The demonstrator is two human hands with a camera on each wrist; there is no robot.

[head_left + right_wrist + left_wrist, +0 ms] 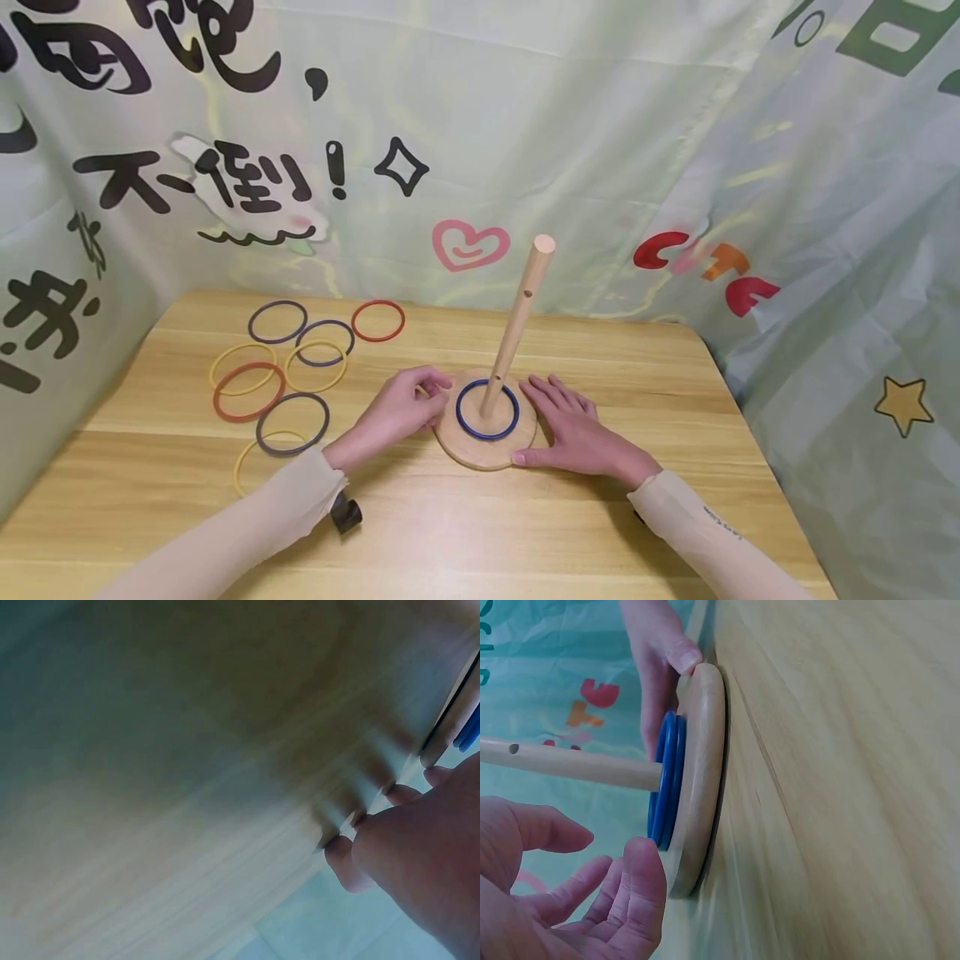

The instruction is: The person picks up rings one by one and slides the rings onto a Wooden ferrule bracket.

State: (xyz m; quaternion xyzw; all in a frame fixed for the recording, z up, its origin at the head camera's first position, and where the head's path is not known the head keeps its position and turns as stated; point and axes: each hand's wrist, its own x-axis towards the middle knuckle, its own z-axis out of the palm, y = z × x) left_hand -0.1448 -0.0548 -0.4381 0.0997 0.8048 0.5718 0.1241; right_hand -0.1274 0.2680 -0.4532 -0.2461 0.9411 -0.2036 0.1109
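Observation:
A round wooden base (480,457) with an upright wooden post (516,329) stands on the table. Blue rings (660,814) lie stacked around the foot of the post, resting on the base. At the base's left edge is my left hand (401,404), its fingers loosely bent and nothing between thumb and fingertips in the left wrist view. My right hand (573,433) lies along the right side of the base, fingers spread, its thumb against the near rim. In the right wrist view, that hand's fingertips (341,862) reach down to the tabletop.
Left of the base lie several loose rings: a red ring (378,340) at the back, an orange-red ring (238,419), yellow rings and dark blue rings, some overlapping. A printed cloth (570,150) hangs behind and beside the wooden table (637,358).

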